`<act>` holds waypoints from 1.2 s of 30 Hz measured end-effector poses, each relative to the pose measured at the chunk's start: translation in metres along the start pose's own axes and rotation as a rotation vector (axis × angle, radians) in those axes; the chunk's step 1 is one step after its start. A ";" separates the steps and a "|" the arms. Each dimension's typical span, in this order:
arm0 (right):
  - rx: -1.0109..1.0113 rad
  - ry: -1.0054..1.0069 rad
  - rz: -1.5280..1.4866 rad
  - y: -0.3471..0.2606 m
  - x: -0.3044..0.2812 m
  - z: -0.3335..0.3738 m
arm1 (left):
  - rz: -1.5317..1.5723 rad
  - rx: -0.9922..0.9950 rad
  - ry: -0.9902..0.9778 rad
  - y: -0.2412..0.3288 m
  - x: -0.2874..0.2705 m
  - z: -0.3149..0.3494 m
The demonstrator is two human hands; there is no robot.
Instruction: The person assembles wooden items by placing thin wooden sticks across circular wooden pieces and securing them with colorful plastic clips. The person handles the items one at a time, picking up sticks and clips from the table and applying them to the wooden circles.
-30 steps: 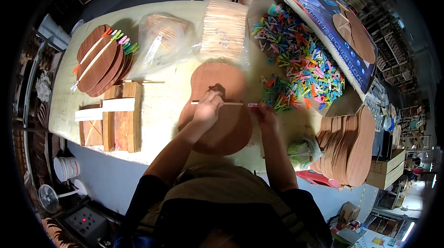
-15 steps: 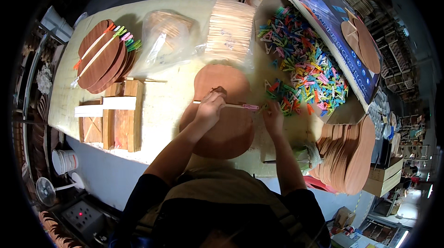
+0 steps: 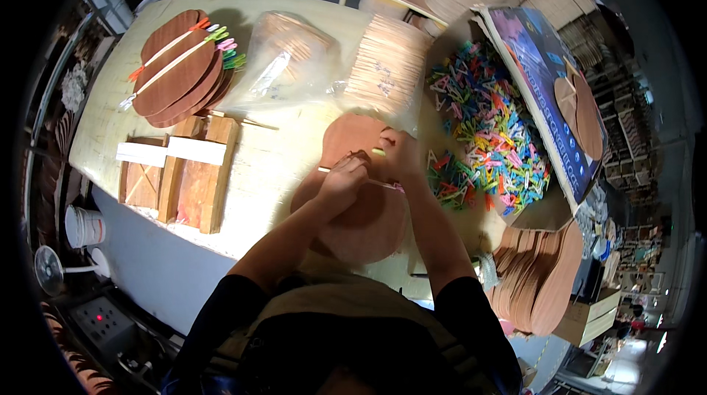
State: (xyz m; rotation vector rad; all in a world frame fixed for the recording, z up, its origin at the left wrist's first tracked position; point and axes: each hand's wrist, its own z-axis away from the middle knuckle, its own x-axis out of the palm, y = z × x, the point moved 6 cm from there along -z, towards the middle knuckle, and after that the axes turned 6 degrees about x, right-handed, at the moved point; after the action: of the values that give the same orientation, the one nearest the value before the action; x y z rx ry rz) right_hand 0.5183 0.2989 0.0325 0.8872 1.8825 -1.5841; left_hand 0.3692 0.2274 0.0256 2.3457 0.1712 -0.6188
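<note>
Pale yellow worktop (image 3: 269, 174); brown guitar-shaped wooden panel (image 3: 361, 229) on it. Right of panel: brown cardboard box (image 3: 543, 216) of multicoloured plastic clips (image 3: 508, 152). Beyond panel: clear plastic bag (image 3: 266, 74), wooden sticks (image 3: 291, 43) inside. Left hand (image 3: 344, 180): fingers bent over panel's pale wooden strip (image 3: 383, 185), grip unclear. Right hand (image 3: 399, 155): fingers pinching yellow-green clip (image 3: 378, 152).

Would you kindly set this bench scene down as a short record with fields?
Left hand: on the pale strip, which crosses the guitar-shaped panel
Right hand: holding a yellow-green clip over the panel
Pink clip: at the strip's right end
Right side: loose coloured clips in a cardboard box; stacked panels
Left side: clipped panels; wooden fixture
</note>
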 end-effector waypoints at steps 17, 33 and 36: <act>0.393 -1.120 -0.162 -0.117 0.129 0.010 | 1.571 -0.926 0.297 -0.048 0.057 0.045; -0.028 0.163 0.740 0.170 0.016 0.102 | 0.108 -0.386 -0.120 -0.017 -0.049 0.010; -0.200 0.176 0.770 0.119 0.008 0.131 | -0.134 -0.419 0.327 -0.033 -0.159 0.047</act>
State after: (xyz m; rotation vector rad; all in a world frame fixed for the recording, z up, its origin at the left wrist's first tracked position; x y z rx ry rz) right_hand 0.6009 0.1831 -0.0732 1.4613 1.4839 -0.8579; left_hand 0.2025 0.2289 0.0511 2.0184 0.5541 -0.2251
